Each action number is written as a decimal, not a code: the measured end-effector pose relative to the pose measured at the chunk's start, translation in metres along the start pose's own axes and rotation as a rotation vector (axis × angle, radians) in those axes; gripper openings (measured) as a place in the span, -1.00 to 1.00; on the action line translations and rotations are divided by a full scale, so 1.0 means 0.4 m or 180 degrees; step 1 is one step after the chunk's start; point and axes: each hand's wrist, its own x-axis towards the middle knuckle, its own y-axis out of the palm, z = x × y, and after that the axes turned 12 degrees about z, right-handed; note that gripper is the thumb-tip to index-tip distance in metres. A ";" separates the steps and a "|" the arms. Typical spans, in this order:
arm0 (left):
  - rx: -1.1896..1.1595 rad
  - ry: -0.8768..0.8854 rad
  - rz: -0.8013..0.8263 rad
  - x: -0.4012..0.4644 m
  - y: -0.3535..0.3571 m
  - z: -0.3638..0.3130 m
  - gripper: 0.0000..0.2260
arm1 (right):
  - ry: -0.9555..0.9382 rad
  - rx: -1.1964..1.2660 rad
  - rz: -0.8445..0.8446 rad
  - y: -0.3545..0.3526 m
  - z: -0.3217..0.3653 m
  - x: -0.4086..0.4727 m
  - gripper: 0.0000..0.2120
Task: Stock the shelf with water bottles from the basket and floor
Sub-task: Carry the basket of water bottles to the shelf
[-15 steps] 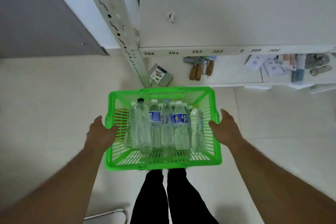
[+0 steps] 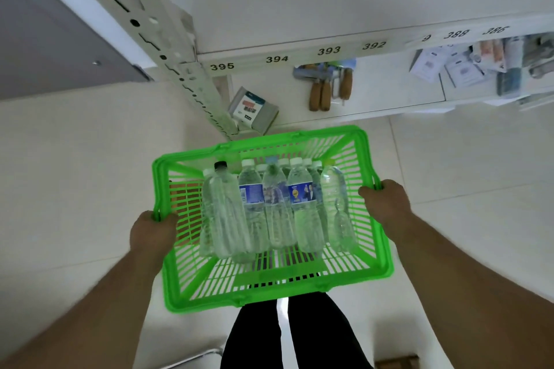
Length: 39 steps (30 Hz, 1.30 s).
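water bottles [image 2: 271,207] lying side by side in basket [image 2: 269,287] | left hand [image 2: 151,232] gripping rim at 9 o'clock | right hand [image 2: 385,204] gripping rim at 3 o'clock | shelf [image 2: 374,93] sitting at 12 o'clock beyond basket

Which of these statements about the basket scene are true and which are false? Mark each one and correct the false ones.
1. Both hands grip the green basket by its side rims. True: left hand, right hand.
2. The basket is empty. False: water bottles lie in it.
3. One bottle has a black cap. True.
4. The shelf edge label nearest the upright post reads 386. False: it reads 395.
5. The basket is red. False: it is green.
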 end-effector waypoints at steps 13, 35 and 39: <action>0.0538 0.0850 0.0199 -0.218 -0.064 -0.230 -0.82 | 0.0177 0.0689 -0.0204 -0.266 -0.079 -0.266 -0.77; 0.2542 0.2487 0.0791 -0.891 0.698 -0.849 -0.56 | 0.1195 0.2686 -0.1441 -0.767 -0.915 -0.518 -0.78; 0.2789 0.2616 0.1060 -1.022 0.885 -0.914 -0.54 | 0.1308 0.2972 -0.1668 -0.858 -1.062 -0.528 -0.73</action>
